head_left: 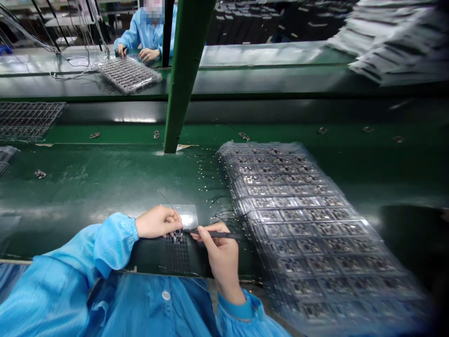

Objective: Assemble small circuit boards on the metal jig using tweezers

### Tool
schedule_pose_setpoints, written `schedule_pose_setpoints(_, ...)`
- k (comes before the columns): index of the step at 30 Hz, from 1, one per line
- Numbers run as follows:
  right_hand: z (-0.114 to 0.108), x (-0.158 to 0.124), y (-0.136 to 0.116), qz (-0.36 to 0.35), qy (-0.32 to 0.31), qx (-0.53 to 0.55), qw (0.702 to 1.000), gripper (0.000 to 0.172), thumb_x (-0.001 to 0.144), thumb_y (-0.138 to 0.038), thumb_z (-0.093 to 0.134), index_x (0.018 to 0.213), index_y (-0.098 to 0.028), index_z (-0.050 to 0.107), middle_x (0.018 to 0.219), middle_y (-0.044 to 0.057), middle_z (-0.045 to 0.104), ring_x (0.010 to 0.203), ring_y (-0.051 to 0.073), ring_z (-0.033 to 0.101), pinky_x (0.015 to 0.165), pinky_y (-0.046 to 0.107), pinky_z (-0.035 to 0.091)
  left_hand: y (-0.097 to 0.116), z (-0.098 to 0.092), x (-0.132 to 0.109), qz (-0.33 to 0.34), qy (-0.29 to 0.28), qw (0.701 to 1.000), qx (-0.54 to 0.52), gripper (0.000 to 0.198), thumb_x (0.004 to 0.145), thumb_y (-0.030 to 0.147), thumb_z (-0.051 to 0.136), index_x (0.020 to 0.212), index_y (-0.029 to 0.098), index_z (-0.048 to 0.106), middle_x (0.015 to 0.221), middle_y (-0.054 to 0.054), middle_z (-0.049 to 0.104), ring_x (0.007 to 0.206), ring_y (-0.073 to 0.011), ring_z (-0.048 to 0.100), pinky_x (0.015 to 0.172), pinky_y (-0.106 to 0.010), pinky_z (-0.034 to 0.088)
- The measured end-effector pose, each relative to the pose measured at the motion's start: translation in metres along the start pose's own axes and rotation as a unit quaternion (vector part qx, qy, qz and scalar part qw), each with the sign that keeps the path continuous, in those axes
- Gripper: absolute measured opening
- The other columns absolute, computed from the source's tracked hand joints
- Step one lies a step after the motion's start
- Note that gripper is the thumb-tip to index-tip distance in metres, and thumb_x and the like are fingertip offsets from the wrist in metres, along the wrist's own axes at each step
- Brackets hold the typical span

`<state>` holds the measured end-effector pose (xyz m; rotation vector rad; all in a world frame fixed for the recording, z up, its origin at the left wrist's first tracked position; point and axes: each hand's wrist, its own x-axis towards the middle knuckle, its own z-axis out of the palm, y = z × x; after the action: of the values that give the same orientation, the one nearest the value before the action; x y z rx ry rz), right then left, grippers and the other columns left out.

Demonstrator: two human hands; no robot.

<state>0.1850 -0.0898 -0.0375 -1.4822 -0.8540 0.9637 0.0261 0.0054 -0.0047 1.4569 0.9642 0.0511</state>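
Note:
A small electronic part [178,237] lies on a gridded dark mat [178,260] near the table's front edge. My left hand [159,222] is closed in a pinch at the part's upper left, with a thin wire [167,201] rising from its fingertips. From the right, my right hand [220,248] grips a slim black tool [228,235], whose tip reaches the part. Behind both hands lies a clear plastic sheet [189,216]. What exactly the fingertips touch is too small to tell.
Stacked clear trays of parts [291,215] fill the right side, with loose thin wires [210,187] along their left edge. A green post [185,70] stands beyond my hands. Across the line, a person in blue [143,35] works over another tray [128,75].

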Motion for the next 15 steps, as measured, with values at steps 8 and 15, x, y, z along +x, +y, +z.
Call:
schedule_pose_setpoints(8,0.0011,0.0020,-0.0007,-0.002,-0.006,-0.004,1.000,0.021,0.074,-0.035,0.069,0.068,-0.018,0.058,0.060,0.000,0.065,0.058,0.017,0.068,0.057,0.026,0.054,-0.0005,0.0002,0.0007,0.001,-0.002,1.000,-0.001,0.014,0.077,0.028,0.054,0.079,0.014,0.056,0.059,0.003,0.053,0.057,-0.0120,0.057,0.045,-0.018,0.045)
schedule_pose_setpoints(15,0.0013,0.0013,-0.0005,0.004,-0.003,-0.004,1.000,0.022,0.074,-0.036,0.069,0.069,-0.018,0.057,0.060,0.000,0.065,0.057,0.017,0.067,0.057,0.027,0.054,-0.0013,-0.0004,0.0014,0.003,-0.002,1.000,0.004,0.016,0.079,0.029,0.053,0.080,0.013,0.057,0.059,0.002,0.054,0.058,-0.0127,0.059,0.046,-0.019,0.046)
